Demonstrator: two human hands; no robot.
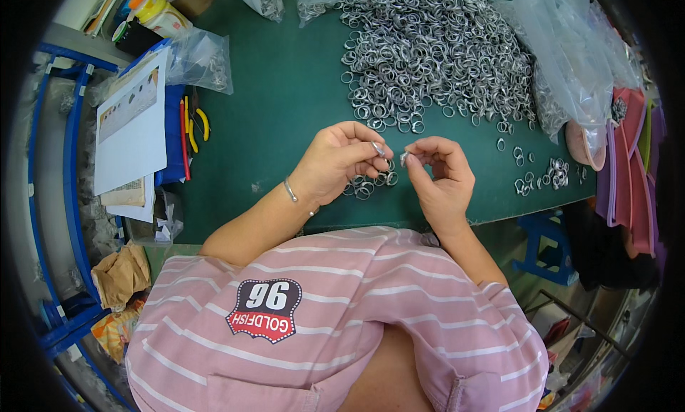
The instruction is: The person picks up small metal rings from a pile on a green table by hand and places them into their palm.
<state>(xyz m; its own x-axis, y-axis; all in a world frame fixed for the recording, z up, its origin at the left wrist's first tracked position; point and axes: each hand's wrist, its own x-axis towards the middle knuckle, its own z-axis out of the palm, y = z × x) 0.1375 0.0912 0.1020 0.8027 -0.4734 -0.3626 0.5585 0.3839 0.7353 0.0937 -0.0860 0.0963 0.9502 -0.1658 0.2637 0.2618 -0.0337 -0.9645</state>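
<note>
My left hand (344, 158) pinches a silver ring (378, 149) between thumb and fingertips, just above the table's near edge. Facing it, my right hand (441, 173) is closed on another small silver ring (403, 158), of which only a bit shows at the fingertips. The two hands are slightly apart. Under and beside my left fingers lies a small cluster of silver rings (364, 189). Beyond both hands spreads a large heap of silver rings (435, 51) on the green tabletop (285, 91).
Small groups of rings (556, 173) lie at right, near clear plastic bags (571, 48). At left are yellow-handled pliers (203, 125), a red pen-like stick (183, 141), papers (132, 126) and a yellow-labelled jar (153, 12). A blue stool (546, 248) stands below the table at right.
</note>
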